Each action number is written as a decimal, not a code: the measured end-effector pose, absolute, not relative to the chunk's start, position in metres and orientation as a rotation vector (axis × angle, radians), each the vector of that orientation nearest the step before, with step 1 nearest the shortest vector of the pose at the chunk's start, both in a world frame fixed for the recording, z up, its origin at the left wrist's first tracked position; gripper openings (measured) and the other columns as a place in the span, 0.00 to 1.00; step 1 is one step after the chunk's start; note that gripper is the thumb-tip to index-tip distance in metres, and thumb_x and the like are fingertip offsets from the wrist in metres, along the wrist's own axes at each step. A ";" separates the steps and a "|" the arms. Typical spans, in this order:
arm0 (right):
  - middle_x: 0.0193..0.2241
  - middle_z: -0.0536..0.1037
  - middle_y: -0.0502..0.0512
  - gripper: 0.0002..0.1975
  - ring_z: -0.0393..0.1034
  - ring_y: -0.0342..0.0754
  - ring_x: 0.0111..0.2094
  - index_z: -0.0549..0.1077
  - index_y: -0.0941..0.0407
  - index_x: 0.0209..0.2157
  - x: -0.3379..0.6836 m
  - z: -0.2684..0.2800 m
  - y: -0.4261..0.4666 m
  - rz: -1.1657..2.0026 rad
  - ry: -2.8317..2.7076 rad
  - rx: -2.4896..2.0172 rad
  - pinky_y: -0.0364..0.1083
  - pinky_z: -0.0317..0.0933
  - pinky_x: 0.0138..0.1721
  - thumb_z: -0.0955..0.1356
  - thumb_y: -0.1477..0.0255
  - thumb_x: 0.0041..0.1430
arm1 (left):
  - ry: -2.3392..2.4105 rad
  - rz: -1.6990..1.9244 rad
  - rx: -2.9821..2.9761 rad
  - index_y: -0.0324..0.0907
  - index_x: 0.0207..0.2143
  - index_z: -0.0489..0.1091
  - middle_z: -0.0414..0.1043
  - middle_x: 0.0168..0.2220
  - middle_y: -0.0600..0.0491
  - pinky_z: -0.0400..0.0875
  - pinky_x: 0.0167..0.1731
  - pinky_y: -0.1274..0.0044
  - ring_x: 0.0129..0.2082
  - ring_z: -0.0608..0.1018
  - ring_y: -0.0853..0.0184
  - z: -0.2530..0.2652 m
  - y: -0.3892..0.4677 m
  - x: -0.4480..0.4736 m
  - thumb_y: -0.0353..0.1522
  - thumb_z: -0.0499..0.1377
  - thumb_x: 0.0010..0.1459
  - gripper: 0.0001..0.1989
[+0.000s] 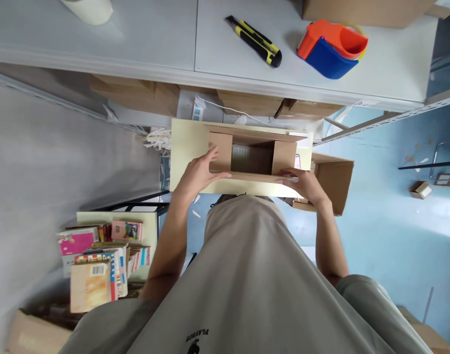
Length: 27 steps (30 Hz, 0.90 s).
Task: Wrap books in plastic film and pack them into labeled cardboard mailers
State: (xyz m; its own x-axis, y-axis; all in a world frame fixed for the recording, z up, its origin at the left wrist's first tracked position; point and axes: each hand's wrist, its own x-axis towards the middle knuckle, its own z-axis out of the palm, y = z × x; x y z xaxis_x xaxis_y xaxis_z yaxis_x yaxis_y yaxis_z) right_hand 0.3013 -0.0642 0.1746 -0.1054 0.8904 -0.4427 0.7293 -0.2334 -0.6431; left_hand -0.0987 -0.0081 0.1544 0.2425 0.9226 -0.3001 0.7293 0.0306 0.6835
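A brown cardboard box [252, 176] stands on a pale yellow table [188, 132] in front of my body. Its two short end flaps are folded inward, and a dark gap shows between them. The long flaps stand along the far and near sides. My left hand [199, 173] is at the left end, thumb along the near flap and the other fingers spread over the left end flap, slightly blurred. At the near right corner, my right hand [304, 186] grips the near flap between thumb and fingers. A phone [297, 161] lies just beyond the right end.
On the grey shelf [154, 29] lie a yellow-black utility knife [255, 41] and an orange-blue tape dispenser [331, 49]. Cartons [254, 102] sit beneath it. Another open carton [333, 184] is right of the table. Books [99, 265] are piled at lower left.
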 end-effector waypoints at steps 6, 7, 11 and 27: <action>0.72 0.78 0.74 0.47 0.83 0.67 0.57 0.63 0.51 0.84 0.312 0.150 -0.045 0.613 -1.712 -2.177 0.65 0.83 0.52 0.77 0.62 0.69 | 1.718 0.565 1.832 0.50 0.87 0.50 0.69 0.75 0.31 0.80 0.69 0.52 0.72 0.80 0.34 0.128 0.022 -0.095 0.49 0.89 0.52 0.73; 0.75 0.74 0.74 0.51 0.83 0.66 0.57 0.58 0.49 0.87 0.313 0.147 -0.044 0.583 -1.730 -2.145 0.64 0.83 0.51 0.76 0.63 0.68 | 1.714 0.584 1.859 0.50 0.86 0.52 0.68 0.75 0.31 0.79 0.71 0.52 0.74 0.78 0.34 0.127 0.024 -0.098 0.49 0.89 0.52 0.71; 0.76 0.73 0.70 0.38 0.83 0.64 0.58 0.71 0.48 0.80 0.313 0.144 -0.050 0.554 -1.888 -2.033 0.61 0.83 0.50 0.73 0.65 0.71 | 1.646 0.543 1.939 0.50 0.75 0.68 0.71 0.74 0.36 0.75 0.76 0.53 0.77 0.75 0.40 0.129 0.023 -0.113 0.47 0.84 0.61 0.47; 0.71 0.82 0.64 0.18 0.89 0.61 0.55 0.91 0.48 0.59 0.310 0.128 -0.069 0.619 -1.780 -2.038 0.60 0.86 0.54 0.72 0.59 0.79 | 1.646 0.463 1.889 0.48 0.63 0.87 0.81 0.68 0.43 0.83 0.65 0.61 0.55 0.89 0.53 0.112 0.007 -0.122 0.38 0.69 0.75 0.18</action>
State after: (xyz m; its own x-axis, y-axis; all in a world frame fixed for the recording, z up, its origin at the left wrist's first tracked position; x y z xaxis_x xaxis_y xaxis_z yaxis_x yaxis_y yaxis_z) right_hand 0.3097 -0.0690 0.1278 0.1087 0.9902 -0.0872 0.8309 -0.1387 -0.5389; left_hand -0.1216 0.0074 0.1120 0.1763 0.9776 -0.1148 0.7746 -0.0658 0.6290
